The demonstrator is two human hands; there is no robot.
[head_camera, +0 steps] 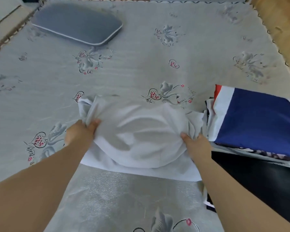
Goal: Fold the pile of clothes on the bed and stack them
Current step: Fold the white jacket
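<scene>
Two hands (79, 133) (197, 144), one white garment (137, 134)

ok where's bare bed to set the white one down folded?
Free: the wide stretch of bed between the grey pillow and the white garment, and the near strip below its hem. Crowded: right side, where the blue garment tops the pile beside the right hand.

A garment (137, 136) lay on the bed (141, 64), close to its near edge and midway across. A left hand (81, 133) gripped the garment's left side, and a right hand (195, 144) gripped its right side. A pile of clothes (254, 121) sat just beside the garment, at the bed's right edge. A pillow (77, 22) rested near the far left corner.
</scene>
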